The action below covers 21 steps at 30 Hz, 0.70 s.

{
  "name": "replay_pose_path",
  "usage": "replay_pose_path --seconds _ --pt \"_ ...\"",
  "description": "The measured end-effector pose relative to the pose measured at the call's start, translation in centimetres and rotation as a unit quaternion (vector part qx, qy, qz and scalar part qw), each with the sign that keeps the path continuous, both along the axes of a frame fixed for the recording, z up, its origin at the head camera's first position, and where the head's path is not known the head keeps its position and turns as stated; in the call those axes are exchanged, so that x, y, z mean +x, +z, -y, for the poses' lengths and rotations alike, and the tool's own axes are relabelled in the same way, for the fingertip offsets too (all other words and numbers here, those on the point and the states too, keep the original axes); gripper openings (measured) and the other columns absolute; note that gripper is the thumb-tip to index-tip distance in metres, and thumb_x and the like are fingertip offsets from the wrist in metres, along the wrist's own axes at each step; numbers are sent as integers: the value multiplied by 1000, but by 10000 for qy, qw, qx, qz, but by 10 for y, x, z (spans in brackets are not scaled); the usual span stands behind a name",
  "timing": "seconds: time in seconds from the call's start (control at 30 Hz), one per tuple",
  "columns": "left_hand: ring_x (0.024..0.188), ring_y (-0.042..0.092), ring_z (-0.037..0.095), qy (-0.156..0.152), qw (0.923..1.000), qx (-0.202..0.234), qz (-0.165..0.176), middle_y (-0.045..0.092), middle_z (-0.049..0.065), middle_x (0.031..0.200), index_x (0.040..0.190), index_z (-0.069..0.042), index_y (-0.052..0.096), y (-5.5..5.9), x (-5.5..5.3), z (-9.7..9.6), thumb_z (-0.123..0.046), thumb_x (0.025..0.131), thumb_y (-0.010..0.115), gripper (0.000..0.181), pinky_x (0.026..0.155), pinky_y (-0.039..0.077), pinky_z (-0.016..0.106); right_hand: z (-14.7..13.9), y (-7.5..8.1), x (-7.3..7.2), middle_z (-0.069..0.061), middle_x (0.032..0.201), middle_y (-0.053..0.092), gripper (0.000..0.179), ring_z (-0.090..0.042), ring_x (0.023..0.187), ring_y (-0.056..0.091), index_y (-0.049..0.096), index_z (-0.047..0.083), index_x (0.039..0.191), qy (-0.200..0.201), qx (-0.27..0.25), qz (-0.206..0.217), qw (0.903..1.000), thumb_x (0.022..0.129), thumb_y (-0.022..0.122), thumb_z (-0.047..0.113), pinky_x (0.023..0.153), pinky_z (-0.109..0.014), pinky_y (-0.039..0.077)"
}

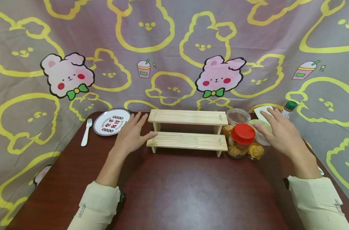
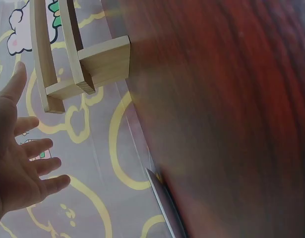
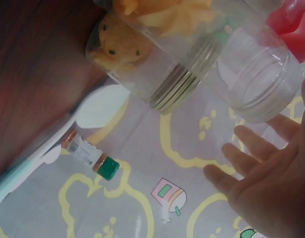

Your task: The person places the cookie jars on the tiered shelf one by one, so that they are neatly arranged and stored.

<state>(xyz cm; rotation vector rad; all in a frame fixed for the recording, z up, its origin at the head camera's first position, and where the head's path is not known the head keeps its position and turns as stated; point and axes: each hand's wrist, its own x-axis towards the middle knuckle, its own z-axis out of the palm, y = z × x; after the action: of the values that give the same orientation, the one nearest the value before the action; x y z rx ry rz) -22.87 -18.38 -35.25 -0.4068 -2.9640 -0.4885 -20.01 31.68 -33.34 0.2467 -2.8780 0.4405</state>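
Note:
A two-tier wooden shelf (image 1: 187, 140) stands near the back of the table. Beside its left end, my left hand (image 1: 131, 135) is held with fingers spread and holds nothing; the thumb overlaps the lower step in the head view. On the right, three clear jars stand close together: a red-lidded jar (image 1: 243, 134), a clear-lidded jar (image 1: 256, 150) with yellowish pieces, and another jar (image 1: 238, 115) behind. Over the right edge of this group hovers my right hand (image 1: 283, 134), fingers apart and loosely bent. Its fingertips are close to a clear lid (image 3: 271, 94) in the right wrist view.
A white plate (image 1: 105, 123) with red lettering lies at the back left, with a white fork (image 1: 86, 132) beside it. Behind my right hand are a white flat item (image 1: 263, 112) and a green-capped bottle (image 1: 290, 107). A patterned curtain (image 1: 168, 64) hangs behind the table.

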Motion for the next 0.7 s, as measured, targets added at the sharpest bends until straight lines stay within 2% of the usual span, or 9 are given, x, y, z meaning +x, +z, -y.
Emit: replay_pose_path --seconds 0.2,0.4,0.53,0.7 --pt "152 17 40 -144 9981 563 -211 29 19 163 156 -6 39 -2 3 -3 -55 87 75 92 122 23 58 6 1 3 -32 157 30 74 -53 143 24 37 -1 154 239 -530 31 9983 103 55 48 108 -79 23" --pt "147 30 37 -182 9946 972 -324 38 19 158 152 -2 43 -5 4 -8 -49 84 81 91 121 28 54 10 1 4 -30 154 37 70 -52 141 30 41 -2 151 562 -809 -26 9951 101 60 43 110 -75 26" --pt "144 36 34 -174 9902 1366 -244 41 18 155 153 -3 42 -9 5 -9 -46 83 84 92 118 33 53 14 0 6 -27 152 41 71 -49 140 33 43 2 151 673 -922 111 9934 98 66 43 108 -75 30" --pt "144 36 33 -145 9844 1753 -63 42 19 154 154 -3 39 -16 5 -7 -43 82 86 95 118 33 52 17 -2 7 -27 149 46 72 -50 135 39 44 4 151 838 -922 121 9921 95 70 42 101 -77 36"
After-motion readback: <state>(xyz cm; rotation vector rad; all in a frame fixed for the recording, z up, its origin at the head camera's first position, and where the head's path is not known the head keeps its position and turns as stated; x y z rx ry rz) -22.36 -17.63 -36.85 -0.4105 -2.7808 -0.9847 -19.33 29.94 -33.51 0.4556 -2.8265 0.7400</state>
